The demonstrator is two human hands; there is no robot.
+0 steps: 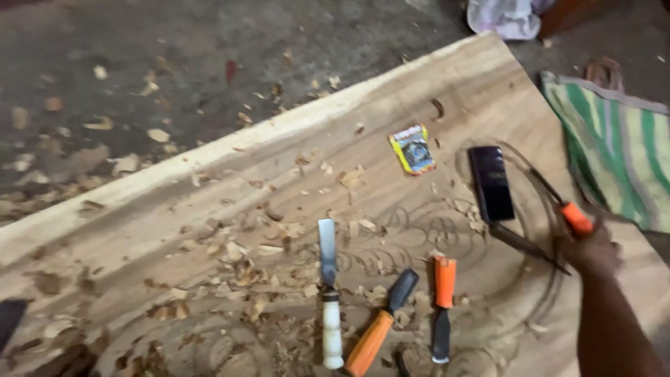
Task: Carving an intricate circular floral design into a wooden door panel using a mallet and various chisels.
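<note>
My right hand reaches in from the lower right over a large wooden slab and grips a chisel with an orange handle, its dark blade pointing up toward a black phone. A second thin dark tool lies under the hand. Three chisels lie side by side near the front: one with a white handle, one with a long orange handle and one with a short orange handle. Curved patterns are carved into the slab. My left hand is out of sight.
Wood shavings cover the slab and the dark floor behind it. A small yellow and blue packet lies near the phone. A green striped cloth sits at the right, a pale cloth at the top.
</note>
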